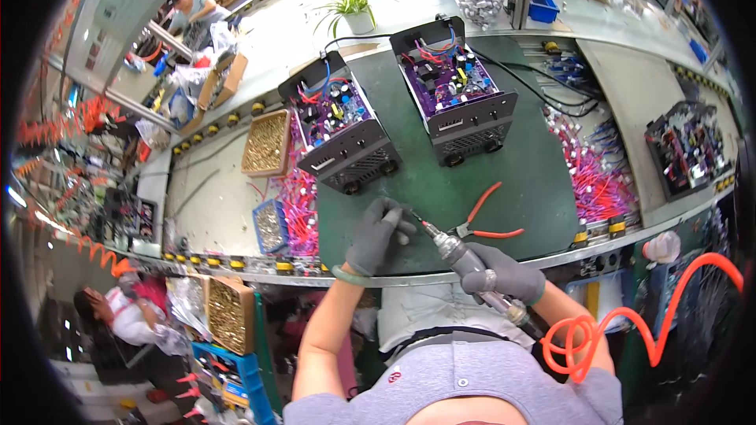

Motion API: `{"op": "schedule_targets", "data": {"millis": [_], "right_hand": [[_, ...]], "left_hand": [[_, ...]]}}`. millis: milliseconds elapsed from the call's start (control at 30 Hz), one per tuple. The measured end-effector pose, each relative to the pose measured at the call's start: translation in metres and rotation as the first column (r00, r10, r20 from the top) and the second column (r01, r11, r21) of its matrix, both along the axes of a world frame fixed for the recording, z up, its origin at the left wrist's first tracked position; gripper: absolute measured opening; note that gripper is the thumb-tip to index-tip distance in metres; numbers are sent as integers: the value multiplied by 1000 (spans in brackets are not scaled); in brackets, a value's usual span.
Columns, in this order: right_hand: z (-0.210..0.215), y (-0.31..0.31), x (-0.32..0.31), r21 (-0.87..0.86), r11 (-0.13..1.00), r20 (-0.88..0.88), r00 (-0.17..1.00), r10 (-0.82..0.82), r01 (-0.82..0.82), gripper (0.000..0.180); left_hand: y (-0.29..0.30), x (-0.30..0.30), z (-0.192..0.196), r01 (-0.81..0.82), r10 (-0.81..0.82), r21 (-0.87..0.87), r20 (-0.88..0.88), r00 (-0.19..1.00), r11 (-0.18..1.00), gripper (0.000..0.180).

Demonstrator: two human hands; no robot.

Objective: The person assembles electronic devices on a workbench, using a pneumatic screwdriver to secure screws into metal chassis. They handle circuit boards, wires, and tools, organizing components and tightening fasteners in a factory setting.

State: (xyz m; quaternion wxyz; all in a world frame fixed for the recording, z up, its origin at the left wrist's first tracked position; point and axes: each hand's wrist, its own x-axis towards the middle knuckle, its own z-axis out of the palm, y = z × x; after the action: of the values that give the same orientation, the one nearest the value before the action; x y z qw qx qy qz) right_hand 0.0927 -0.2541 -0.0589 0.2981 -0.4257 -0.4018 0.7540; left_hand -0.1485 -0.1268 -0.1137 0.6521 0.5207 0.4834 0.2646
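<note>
My right hand (504,273), in a grey glove, is wrapped round a silver air screwdriver (450,250). The tool tilts up to the left, its thin bit close to the fingers of my left hand (378,238). That hand, also gloved, is curled with its fingers drawn together; whatever it may hold is too small to make out. Red-handled pliers (482,220) lie spread on the green mat (429,189) just beyond the screwdriver. Farther back stand two black-cased units with purple circuit boards, a left unit (340,122) and a right unit (457,90).
A tray of brass-coloured screws (266,143) and a blue bin of silver parts (271,227) sit left. Red wire bundles (594,177) flank the mat. An orange coiled hose (579,338) runs by my right arm. Another unit (689,145) stands far right. People work at left.
</note>
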Motion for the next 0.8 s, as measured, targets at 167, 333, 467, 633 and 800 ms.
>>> {"op": "schedule_targets", "data": {"millis": [167, 333, 467, 633, 800], "right_hand": [[7, -4, 7, -8, 1000, -47, 999, 6, -6, 82], [11, -15, 16, -19, 998, -73, 996, -54, 53, 81], [15, -17, 22, -30, 997, -85, 993, -78, 76, 68], [12, -20, 30, 26, 998, -25, 998, -49, 50, 72], [6, -28, 37, 265, 964, 398, 911, -111, 2, 79]], "left_hand": [[-1, 21, 12, 10, 99, -210, 503, 859, 978, 11], [-2, 34, 25, 156, 18, -243, 590, 807, 958, 15], [-4, 40, 22, 256, -37, -263, 628, 777, 930, 25], [-5, 55, 23, 243, -25, -282, 604, 797, 928, 29], [-7, 70, 33, 146, -89, -135, 356, 930, 980, 26]]}}
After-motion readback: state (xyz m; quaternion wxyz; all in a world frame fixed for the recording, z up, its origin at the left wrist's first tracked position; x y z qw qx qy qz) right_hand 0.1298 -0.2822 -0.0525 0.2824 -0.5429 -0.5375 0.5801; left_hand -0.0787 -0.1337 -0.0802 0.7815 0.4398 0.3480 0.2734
